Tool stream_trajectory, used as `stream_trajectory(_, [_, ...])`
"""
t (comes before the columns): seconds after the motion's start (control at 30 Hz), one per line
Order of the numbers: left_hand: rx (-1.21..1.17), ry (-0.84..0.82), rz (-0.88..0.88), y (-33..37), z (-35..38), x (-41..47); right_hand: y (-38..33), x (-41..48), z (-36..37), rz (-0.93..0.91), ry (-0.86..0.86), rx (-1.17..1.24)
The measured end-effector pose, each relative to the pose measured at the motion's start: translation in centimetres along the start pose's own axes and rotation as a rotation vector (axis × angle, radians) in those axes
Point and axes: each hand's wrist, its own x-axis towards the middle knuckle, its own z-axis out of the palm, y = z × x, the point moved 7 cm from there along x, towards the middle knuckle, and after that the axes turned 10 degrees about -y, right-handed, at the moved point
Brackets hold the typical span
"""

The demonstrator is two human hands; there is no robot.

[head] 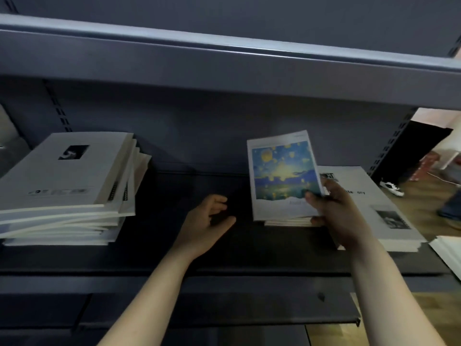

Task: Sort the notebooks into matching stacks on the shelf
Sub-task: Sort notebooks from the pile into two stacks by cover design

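Observation:
My right hand (335,214) grips the lower right corner of a small stack of notebooks (280,174) whose top cover shows a blue and yellow lantern picture, tilted up off the dark shelf (162,255). My left hand (208,224) hovers over the shelf's middle with loosely curled fingers, holding nothing. A tall, uneven stack of white notebooks (62,186) with a small black picture on the cover lies at the left. Another white stack (374,208) with black print lies at the right, partly behind my right hand.
A grey upper shelf (224,58) overhangs the working shelf. Slotted uprights stand at the back left and right. Beyond the right end are a wooden floor (424,203), a white shoe (393,187) and a white object (449,253) at the edge.

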Motion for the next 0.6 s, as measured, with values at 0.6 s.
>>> stream_trajectory(0.6, [0.715, 0.179, -0.002, -1.6, 1.2, 0.1, 2.1, 3.9, -7.7, 0.064, 0.179, -0.649])
